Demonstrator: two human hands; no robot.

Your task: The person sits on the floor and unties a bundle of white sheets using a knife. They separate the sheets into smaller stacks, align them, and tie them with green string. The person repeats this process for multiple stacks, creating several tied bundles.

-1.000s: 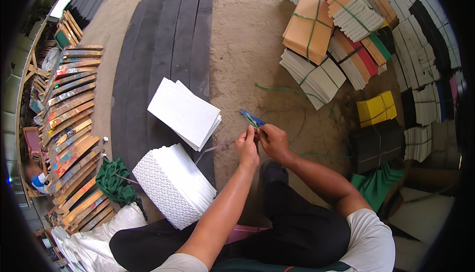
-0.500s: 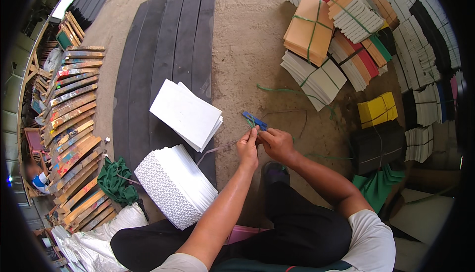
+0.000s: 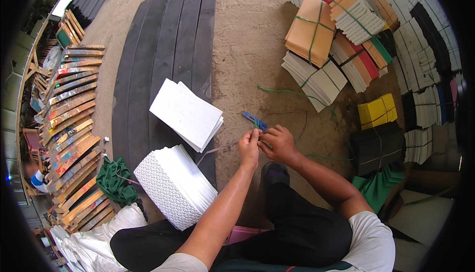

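Near the centre, the left hand (image 3: 248,150) pinches green string (image 3: 256,124) between thumb and finger; the right hand (image 3: 278,142) curls just to its right, its grip unclear. A blue flat object (image 3: 249,116) shows just beyond. At left, wooden boards (image 3: 73,156) bear colourful markings, too small to read.
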